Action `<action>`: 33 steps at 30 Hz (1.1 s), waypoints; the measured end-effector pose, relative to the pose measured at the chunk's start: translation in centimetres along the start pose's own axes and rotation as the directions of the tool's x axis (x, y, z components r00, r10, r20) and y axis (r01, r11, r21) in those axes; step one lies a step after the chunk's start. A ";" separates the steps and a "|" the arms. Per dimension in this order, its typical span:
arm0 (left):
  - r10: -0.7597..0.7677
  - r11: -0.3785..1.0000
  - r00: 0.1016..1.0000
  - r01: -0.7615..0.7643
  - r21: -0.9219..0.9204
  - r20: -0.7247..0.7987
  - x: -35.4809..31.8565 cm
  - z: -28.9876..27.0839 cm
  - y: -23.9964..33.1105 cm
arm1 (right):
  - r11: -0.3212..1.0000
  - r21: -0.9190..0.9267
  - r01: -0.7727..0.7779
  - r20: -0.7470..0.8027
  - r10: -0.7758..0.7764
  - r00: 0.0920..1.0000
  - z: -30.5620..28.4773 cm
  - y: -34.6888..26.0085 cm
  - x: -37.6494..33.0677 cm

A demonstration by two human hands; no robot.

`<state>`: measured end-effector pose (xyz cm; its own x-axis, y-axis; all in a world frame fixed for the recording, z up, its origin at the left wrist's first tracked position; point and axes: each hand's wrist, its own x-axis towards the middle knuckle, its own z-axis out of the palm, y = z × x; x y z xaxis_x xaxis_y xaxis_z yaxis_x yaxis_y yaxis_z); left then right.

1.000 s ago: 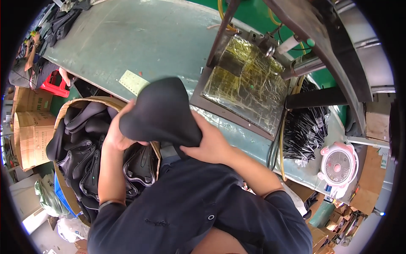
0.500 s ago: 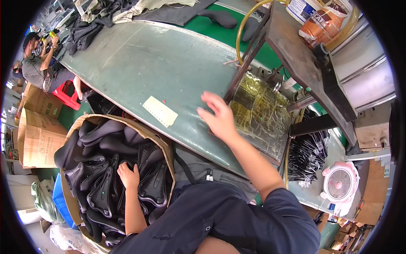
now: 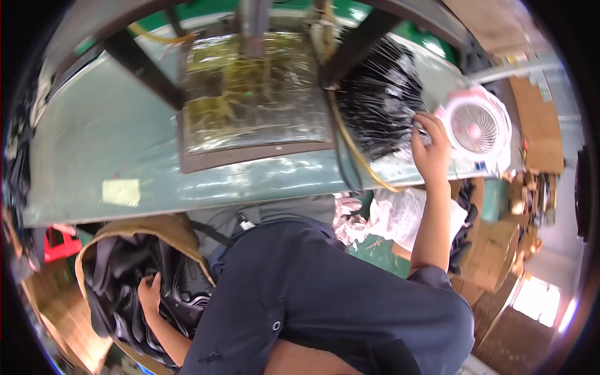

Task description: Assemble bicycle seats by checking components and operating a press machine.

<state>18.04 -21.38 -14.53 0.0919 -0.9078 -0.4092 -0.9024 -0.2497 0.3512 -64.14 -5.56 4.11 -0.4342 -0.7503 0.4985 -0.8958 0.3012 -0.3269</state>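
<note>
At the lower left, my left hand (image 3: pixel 149 292) is down among black bicycle saddles (image 3: pixel 119 262) in an open cardboard box (image 3: pixel 84 259). Its fingers are bent over a saddle's edge, and part of the grip is lost against the black. My right hand (image 3: pixel 432 149) is stretched out to the right, at the edge of a pile of thin black rods (image 3: pixel 381 100) on the table. Its thumb and fingers are curved but apart, and I see no rod lifted between them.
A dark metal frame (image 3: pixel 140 69) stands over a plate covered in yellowish film (image 3: pixel 256 119). A pink-and-white fan (image 3: pixel 473 128) sits just right of my right hand. A yellow hose (image 3: pixel 356 147) runs past the rods. On the green table (image 3: pixel 75 150) lies a pale card (image 3: pixel 121 192).
My view has swung to the right. My right hand has gone from above the table's middle to the rod pile by the fan. My left hand stays in the saddle box.
</note>
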 end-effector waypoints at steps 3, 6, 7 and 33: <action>0.089 0.996 0.990 -0.086 0.026 -0.113 0.3 -3.5 0.5 | 0.992 -0.128 -0.007 0.117 0.022 0.993 -1.8 3.1 -1.5; 0.128 0.967 0.898 -0.019 0.252 -0.422 0.6 -8.4 0.5 | 0.981 -0.192 0.020 0.241 0.027 0.970 -1.9 4.1 -2.2; 0.145 0.963 0.856 -0.007 0.269 -0.496 0.1 -10.5 1.3 | 0.977 -0.205 0.054 0.283 0.006 0.959 -1.7 4.4 -2.0; 0.984 0.099 0.143 -0.935 0.339 0.109 4.7 -3.8 49.0 | 0.991 -0.059 0.121 0.585 -0.064 0.809 -2.2 -4.3 -0.8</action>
<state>-24.16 -39.23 4.00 -0.9204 -0.3389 0.1953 -0.3178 0.9390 0.1316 -60.14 -5.00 6.89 -0.2383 -0.9701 -0.0452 -0.9458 0.2424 -0.2163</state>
